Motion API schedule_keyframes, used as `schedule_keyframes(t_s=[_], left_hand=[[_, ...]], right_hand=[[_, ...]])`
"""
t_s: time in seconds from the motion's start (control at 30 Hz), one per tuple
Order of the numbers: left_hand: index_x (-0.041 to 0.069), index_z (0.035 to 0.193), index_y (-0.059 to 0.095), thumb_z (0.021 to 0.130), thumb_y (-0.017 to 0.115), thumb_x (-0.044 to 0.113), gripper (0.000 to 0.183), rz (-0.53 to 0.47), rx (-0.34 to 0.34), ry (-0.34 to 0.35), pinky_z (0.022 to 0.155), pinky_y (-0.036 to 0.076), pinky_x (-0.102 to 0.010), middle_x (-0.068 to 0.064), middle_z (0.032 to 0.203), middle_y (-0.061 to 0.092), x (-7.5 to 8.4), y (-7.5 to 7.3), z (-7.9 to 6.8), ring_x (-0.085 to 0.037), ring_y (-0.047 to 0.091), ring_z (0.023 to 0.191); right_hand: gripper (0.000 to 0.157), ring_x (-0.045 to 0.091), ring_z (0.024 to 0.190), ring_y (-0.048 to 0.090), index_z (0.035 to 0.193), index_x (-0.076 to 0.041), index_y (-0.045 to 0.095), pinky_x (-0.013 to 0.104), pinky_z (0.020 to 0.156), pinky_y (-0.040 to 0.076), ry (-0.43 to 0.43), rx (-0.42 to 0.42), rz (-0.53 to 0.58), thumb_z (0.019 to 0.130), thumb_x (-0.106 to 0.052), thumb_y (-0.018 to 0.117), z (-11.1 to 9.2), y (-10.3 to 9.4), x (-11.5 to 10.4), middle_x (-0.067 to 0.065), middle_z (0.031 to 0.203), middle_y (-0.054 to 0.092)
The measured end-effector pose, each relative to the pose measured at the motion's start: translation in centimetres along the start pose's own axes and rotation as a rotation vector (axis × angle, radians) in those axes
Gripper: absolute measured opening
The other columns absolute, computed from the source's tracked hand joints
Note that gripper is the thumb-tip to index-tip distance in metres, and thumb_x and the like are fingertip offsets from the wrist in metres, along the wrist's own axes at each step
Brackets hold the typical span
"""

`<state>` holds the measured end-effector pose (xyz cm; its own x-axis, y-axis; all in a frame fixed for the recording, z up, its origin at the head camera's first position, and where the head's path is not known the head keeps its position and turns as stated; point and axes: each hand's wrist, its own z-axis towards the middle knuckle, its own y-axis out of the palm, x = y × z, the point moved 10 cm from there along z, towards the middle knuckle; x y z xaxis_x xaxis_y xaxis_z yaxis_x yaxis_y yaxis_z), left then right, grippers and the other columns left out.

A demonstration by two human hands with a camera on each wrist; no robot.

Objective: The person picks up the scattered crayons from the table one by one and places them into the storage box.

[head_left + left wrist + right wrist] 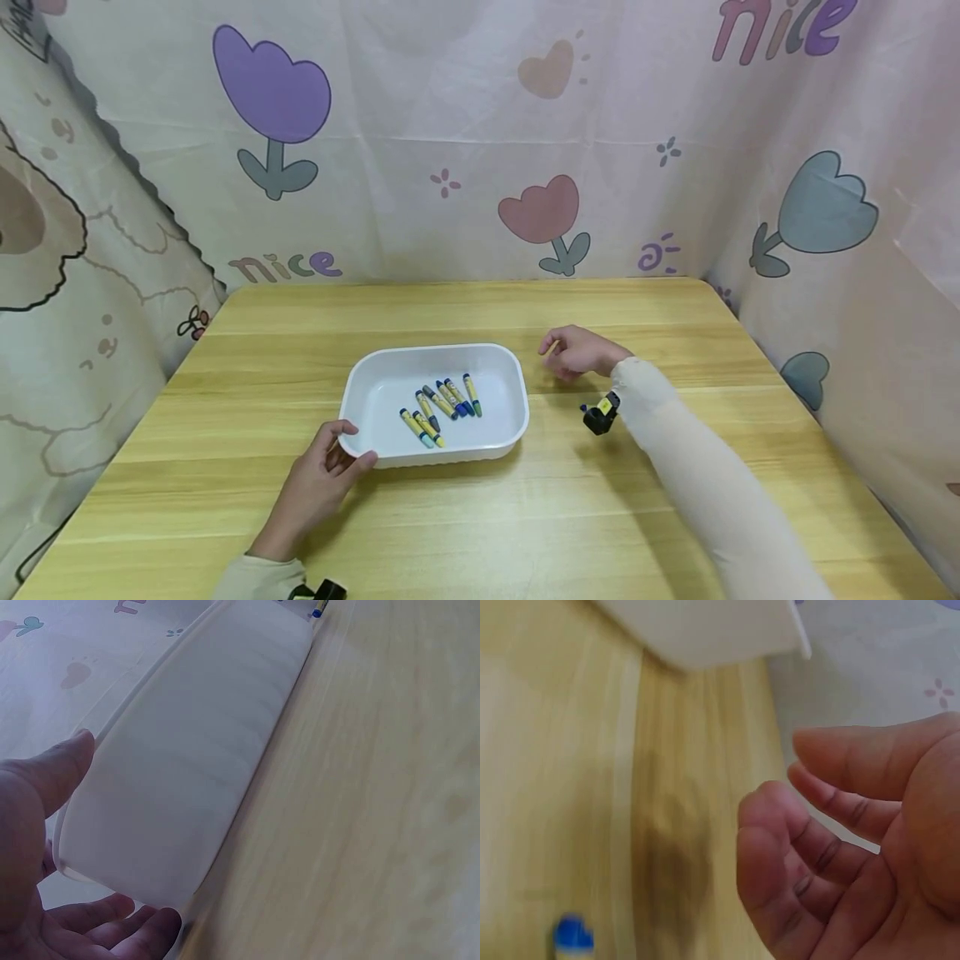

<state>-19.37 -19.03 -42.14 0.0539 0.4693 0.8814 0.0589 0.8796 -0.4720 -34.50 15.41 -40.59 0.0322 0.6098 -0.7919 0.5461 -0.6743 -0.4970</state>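
A white plastic tray [480, 448] on the wooden table holds several crayons [424, 408] with yellow wrappers and blue or green ends. My left hand [318, 479] grips the tray's near left corner. In the left wrist view, its thumb [71, 761] presses along the rim and the other fingers curl around the end wall. To the right of the tray, my right hand [577, 350] hovers over the table with loosely curled fingers [761, 874] and nothing between them. One crayon lies on the table below my right wrist, its blue end [583, 407] showing.
The wooden table [480, 533] reaches back to a hanging cloth [405, 108] printed with flowers and lettering. More printed cloth hangs at the left and right sides. A small black wrist camera [600, 417] sits under the right sleeve.
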Motion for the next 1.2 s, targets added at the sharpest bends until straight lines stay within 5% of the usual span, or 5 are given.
schedule_keyframes(t_s=[0.2,0.47,0.7,1.2], left_hand=[[0.004,0.125,0.042,0.093,0.068,0.026,0.046,-0.010,-0.001,-0.011,0.099,0.044,-0.040,-0.033,0.141,0.040,-0.1,0.0,0.0,-0.041,0.047,0.126],[0.005,0.125,0.043,0.093,0.067,0.027,0.046,-0.007,0.000,-0.010,0.099,0.043,-0.040,-0.032,0.142,0.040,0.0,0.0,0.0,-0.040,0.047,0.126],[0.004,0.125,0.043,0.094,0.067,0.026,0.045,-0.015,0.003,-0.008,0.099,0.045,-0.040,-0.032,0.140,0.042,0.0,0.0,0.0,-0.040,0.048,0.125],[0.006,0.124,0.043,0.093,0.068,0.029,0.046,0.023,0.018,-0.011,0.098,0.046,-0.042,-0.031,0.138,0.046,-0.1,-0.1,0.1,-0.039,0.051,0.123]], right_hand=[[0.027,0.014,0.058,0.049,0.109,0.007,0.056,0.024,0.051,0.045,0.005,-0.048,-0.105,0.085,0.003,0.065,-1.1,-0.6,1.8,0.006,0.073,0.055],[0.032,0.016,0.069,0.051,0.099,0.002,0.063,0.021,0.056,0.047,0.087,-0.134,-0.196,0.072,0.009,0.078,-2.4,-0.5,4.1,0.008,0.084,0.056],[0.030,0.015,0.069,0.053,0.085,0.000,0.062,0.020,0.057,0.048,0.107,-0.207,-0.217,0.065,0.018,0.076,-2.7,0.2,5.2,0.005,0.077,0.058],[0.020,0.016,0.069,0.052,0.100,0.001,0.060,0.023,0.058,0.045,0.035,-0.096,-0.236,0.081,0.007,0.067,-2.5,-0.4,4.2,0.007,0.083,0.058]])
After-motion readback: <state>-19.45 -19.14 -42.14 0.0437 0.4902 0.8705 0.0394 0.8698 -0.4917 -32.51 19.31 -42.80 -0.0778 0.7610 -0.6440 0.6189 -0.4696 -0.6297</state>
